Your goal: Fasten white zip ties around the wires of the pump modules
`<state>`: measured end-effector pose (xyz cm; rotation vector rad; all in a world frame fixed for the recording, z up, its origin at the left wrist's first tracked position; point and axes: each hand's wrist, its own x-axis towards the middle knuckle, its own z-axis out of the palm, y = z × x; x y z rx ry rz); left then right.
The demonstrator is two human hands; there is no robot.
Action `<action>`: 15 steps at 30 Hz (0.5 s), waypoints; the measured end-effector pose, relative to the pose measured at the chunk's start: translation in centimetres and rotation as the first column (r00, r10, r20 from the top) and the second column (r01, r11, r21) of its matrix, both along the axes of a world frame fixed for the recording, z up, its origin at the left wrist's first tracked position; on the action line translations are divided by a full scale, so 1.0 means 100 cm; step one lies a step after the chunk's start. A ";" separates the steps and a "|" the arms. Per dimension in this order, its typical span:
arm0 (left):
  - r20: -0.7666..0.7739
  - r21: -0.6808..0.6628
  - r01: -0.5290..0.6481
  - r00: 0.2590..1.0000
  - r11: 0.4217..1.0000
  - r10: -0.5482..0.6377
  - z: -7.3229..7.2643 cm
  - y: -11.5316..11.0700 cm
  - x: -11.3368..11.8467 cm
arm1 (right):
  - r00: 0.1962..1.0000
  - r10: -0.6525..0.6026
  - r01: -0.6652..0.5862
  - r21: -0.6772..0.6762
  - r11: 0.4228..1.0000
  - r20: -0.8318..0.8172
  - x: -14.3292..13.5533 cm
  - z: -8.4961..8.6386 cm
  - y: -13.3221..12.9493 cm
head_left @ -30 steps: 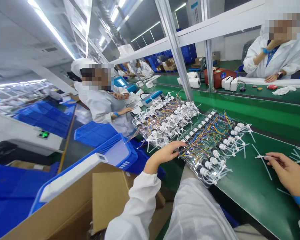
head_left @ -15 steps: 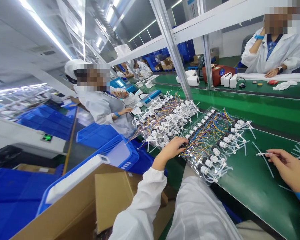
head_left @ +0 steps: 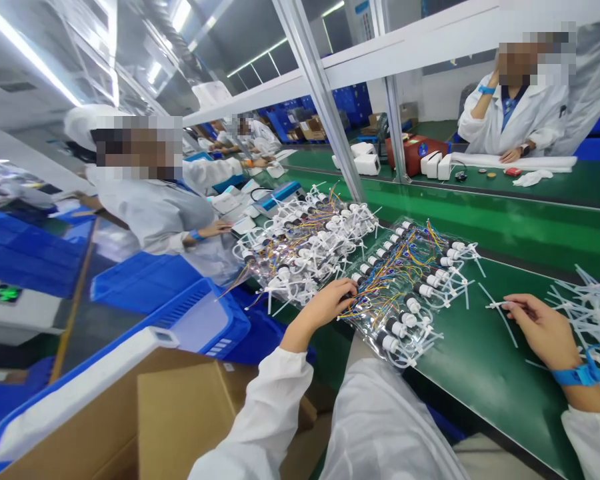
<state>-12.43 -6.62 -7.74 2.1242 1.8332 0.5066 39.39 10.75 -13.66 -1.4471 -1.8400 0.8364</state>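
Observation:
My left hand has its fingers curled at the left edge of a clear tray of wired parts, on one black-ended part. The tray holds rows of black and white cylinders with coloured wires and white tubes, and its near edge reaches the table's front edge. To the right, my right hand pinches a thin white tube piece with a white connector, just above the green table. A second pile of similar wired parts lies beyond my left hand.
Loose white tubes lie at the far right. A cardboard box and a blue crate stand at lower left. One person works at left, another sits across. A metal post rises behind the parts.
The view has turned right, so the scene sits further left and more loose tubes show. Both hands keep nearly the same places by the tray and over the table.

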 end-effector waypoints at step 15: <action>-0.005 -0.007 -0.255 0.967 0.967 0.255 0.012 0.007 -0.002 | 0.990 0.031 -0.029 0.018 0.999 -0.137 -0.017 0.011 -0.008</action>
